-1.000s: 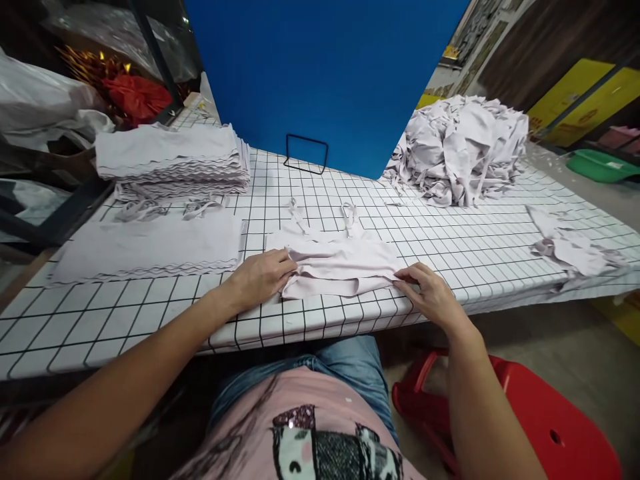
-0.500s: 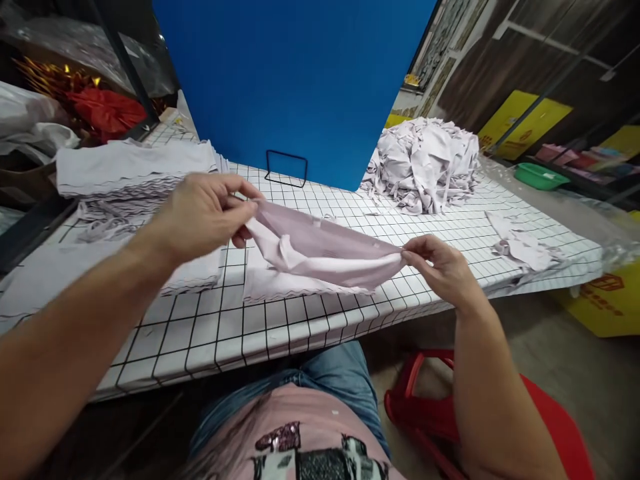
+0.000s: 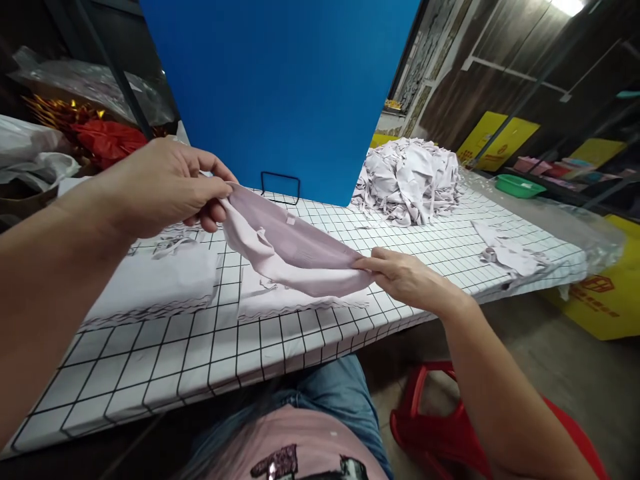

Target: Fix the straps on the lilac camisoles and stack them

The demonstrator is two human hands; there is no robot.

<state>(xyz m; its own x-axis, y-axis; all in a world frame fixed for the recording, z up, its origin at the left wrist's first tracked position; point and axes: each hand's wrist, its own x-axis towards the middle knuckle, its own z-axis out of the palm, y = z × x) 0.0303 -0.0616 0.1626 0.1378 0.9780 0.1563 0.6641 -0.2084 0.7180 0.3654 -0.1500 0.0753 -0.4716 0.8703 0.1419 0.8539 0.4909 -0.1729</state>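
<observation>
A blue board [image 3: 280, 87] stands at the far edge of the grid-patterned table [image 3: 210, 360]; before it, above the table, a pale lilac garment [image 3: 290, 250] hangs stretched, its left end pinched by the left hand [image 3: 160, 187], its right end by the right hand [image 3: 405, 280]

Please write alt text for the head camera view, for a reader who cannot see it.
Both hands hold a pale lilac garment above a grid-patterned table: left hand raised at one end, right hand lower at the other. A heap of similar garments lies behind.
</observation>
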